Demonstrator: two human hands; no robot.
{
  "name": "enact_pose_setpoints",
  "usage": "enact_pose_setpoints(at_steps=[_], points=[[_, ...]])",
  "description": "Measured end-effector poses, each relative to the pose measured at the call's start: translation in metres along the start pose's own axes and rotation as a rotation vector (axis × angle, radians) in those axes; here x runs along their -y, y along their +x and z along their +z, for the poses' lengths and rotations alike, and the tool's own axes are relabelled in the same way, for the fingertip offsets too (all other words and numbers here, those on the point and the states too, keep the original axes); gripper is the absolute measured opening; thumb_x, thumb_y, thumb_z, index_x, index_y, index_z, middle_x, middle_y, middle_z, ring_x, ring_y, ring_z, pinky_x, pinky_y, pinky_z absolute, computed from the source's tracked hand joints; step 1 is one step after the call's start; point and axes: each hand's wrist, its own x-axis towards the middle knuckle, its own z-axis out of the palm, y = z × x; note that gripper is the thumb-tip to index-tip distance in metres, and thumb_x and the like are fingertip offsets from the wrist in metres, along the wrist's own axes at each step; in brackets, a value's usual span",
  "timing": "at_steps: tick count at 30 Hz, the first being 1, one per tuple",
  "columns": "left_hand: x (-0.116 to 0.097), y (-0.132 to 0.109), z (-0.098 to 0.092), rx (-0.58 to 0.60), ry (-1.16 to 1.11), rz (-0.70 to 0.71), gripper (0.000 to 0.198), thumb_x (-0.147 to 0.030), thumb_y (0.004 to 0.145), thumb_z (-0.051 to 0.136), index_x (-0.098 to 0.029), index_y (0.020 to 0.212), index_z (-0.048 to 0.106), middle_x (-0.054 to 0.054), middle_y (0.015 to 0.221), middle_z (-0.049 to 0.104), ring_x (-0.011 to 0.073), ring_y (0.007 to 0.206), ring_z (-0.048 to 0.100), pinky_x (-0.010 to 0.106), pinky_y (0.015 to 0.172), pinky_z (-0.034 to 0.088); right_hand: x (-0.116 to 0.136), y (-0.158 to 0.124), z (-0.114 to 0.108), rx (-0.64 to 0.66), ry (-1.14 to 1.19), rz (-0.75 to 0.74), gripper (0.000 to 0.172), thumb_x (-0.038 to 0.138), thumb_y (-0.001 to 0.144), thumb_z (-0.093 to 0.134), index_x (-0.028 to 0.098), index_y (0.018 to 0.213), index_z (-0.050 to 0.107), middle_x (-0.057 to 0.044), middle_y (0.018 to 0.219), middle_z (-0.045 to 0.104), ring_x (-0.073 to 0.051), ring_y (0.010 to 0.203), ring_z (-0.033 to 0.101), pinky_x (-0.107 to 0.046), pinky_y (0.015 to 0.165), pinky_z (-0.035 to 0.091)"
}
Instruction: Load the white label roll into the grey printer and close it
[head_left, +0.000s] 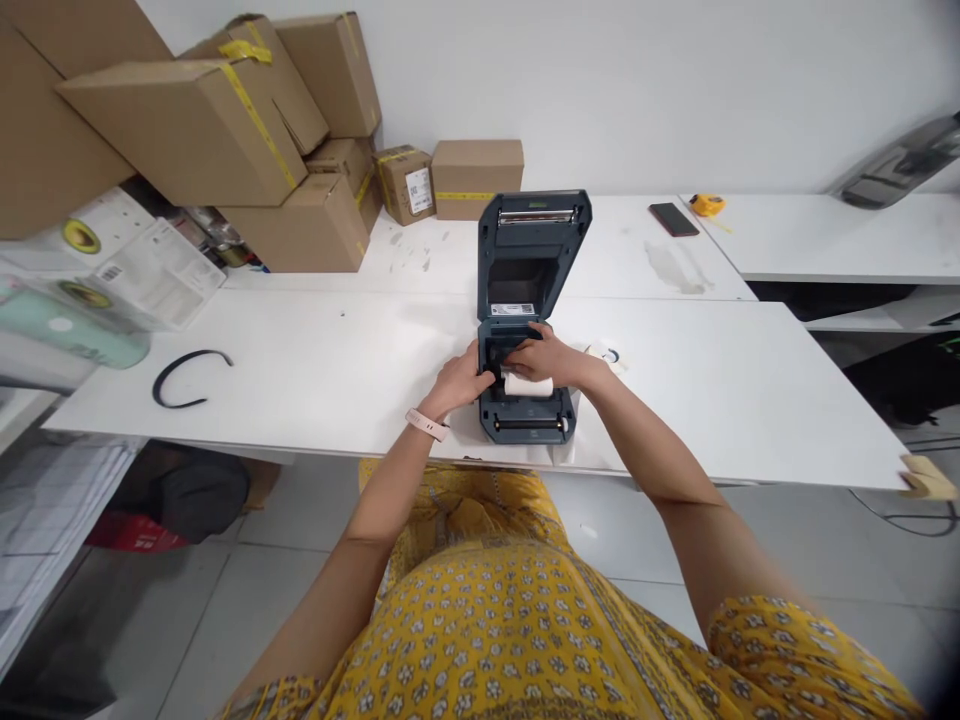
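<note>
A dark blue label printer point(525, 420) stands on the white table point(315, 370) with its lid point(534, 250) swung up and open. A white paper roll point(528, 385) lies in its bay. My right hand point(546, 358) rests over the roll, fingers curled around it from above. My left hand point(459, 382) grips the printer's left side wall at the bay, fingers bent against it. A pink band sits on my left wrist.
Cardboard boxes point(225, 130) are stacked at the back left, with packaged goods point(90, 290) beside them. A black curved strap point(187, 375) lies on the table's left. A phone point(673, 219) and a yellow tape measure point(706, 205) lie at the back right.
</note>
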Motion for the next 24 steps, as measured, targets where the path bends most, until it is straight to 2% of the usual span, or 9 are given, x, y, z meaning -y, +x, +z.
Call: enact_pose_setpoints(at_steps=[3, 8, 10, 13, 17, 19, 21, 22, 24], points=[[0.007, 0.001, -0.004, 0.076, -0.126, 0.031, 0.073, -0.025, 0.087, 0.051, -0.014, 0.158, 0.038, -0.003, 0.061, 0.069, 0.0233, 0.055, 0.069, 0.035, 0.073, 0.057, 0.006, 0.008, -0.004, 0.105, 0.009, 0.089, 0.039, 0.017, 0.102, 0.042, 0.018, 0.125, 0.073, -0.015, 0.122, 0.08, -0.03, 0.124, 0.07, -0.058, 0.127, 0.017], [0.014, 0.004, 0.0, 0.067, -0.209, 0.043, 0.077, -0.026, 0.085, 0.052, -0.014, 0.159, 0.037, -0.003, 0.057, 0.066, 0.0227, 0.051, 0.066, 0.034, 0.067, 0.058, 0.005, 0.019, -0.009, 0.183, -0.016, 0.087, 0.042, 0.017, 0.097, 0.046, 0.015, 0.13, 0.071, -0.018, 0.123, 0.078, -0.034, 0.128, 0.066, -0.061, 0.126, 0.018], [0.016, 0.004, 0.002, 0.061, -0.229, 0.046, 0.079, -0.025, 0.084, 0.053, -0.015, 0.161, 0.036, -0.004, 0.057, 0.066, 0.0218, 0.05, 0.066, 0.033, 0.066, 0.058, 0.002, 0.025, -0.007, 0.204, -0.019, 0.063, 0.038, 0.019, 0.092, 0.054, 0.018, 0.125, 0.074, -0.016, 0.122, 0.078, -0.037, 0.129, 0.064, -0.064, 0.124, 0.019], [0.017, 0.004, 0.004, 0.054, -0.255, 0.042, 0.081, -0.025, 0.085, 0.054, -0.015, 0.162, 0.034, -0.004, 0.057, 0.066, 0.0212, 0.05, 0.065, 0.032, 0.065, 0.057, 0.0, 0.034, -0.004, 0.235, -0.007, 0.016, 0.026, 0.021, 0.084, 0.065, 0.023, 0.106, 0.079, -0.011, 0.113, 0.08, -0.037, 0.126, 0.064, -0.066, 0.125, 0.018], [0.018, 0.004, 0.005, 0.041, -0.292, 0.056, 0.078, -0.029, 0.087, 0.058, -0.019, 0.162, 0.036, -0.003, 0.063, 0.07, 0.0206, 0.049, 0.064, 0.033, 0.064, 0.057, -0.003, 0.033, -0.011, 0.226, 0.033, -0.007, 0.016, 0.018, 0.08, 0.069, 0.021, 0.091, 0.079, -0.012, 0.1, 0.081, -0.036, 0.114, 0.067, -0.065, 0.125, 0.021], [0.018, 0.004, 0.005, 0.046, -0.3, 0.056, 0.077, -0.03, 0.088, 0.058, -0.019, 0.161, 0.037, -0.002, 0.065, 0.07, 0.0197, 0.048, 0.063, 0.032, 0.062, 0.056, -0.008, 0.022, -0.023, 0.197, 0.114, -0.051, 0.017, 0.022, 0.083, 0.069, 0.019, 0.096, 0.079, -0.012, 0.1, 0.081, -0.034, 0.11, 0.069, -0.058, 0.121, 0.032], [0.019, 0.004, 0.006, 0.052, -0.311, 0.048, 0.077, -0.029, 0.088, 0.056, -0.016, 0.161, 0.035, -0.003, 0.062, 0.068, 0.0194, 0.049, 0.063, 0.03, 0.06, 0.054, -0.019, 0.002, -0.036, 0.101, 0.334, -0.123, 0.025, 0.035, 0.087, 0.07, 0.02, 0.106, 0.079, -0.01, 0.111, 0.08, -0.029, 0.111, 0.069, -0.049, 0.113, 0.043], [0.019, 0.004, 0.006, 0.051, -0.318, 0.047, 0.078, -0.028, 0.088, 0.055, -0.015, 0.162, 0.033, -0.004, 0.059, 0.066, 0.0195, 0.049, 0.063, 0.029, 0.058, 0.054, -0.026, -0.01, -0.042, 0.02, 0.489, -0.149, 0.033, 0.044, 0.086, 0.073, 0.021, 0.109, 0.078, -0.009, 0.116, 0.079, -0.028, 0.111, 0.069, -0.045, 0.109, 0.048], [0.02, 0.003, 0.007, 0.049, -0.331, 0.051, 0.08, -0.028, 0.087, 0.054, -0.014, 0.162, 0.033, -0.004, 0.058, 0.064, 0.0196, 0.049, 0.063, 0.028, 0.057, 0.053, -0.043, -0.036, -0.05, -0.19, 0.815, -0.127, 0.048, 0.056, 0.074, 0.085, 0.022, 0.108, 0.077, -0.009, 0.116, 0.078, -0.025, 0.106, 0.07, -0.041, 0.099, 0.053]])
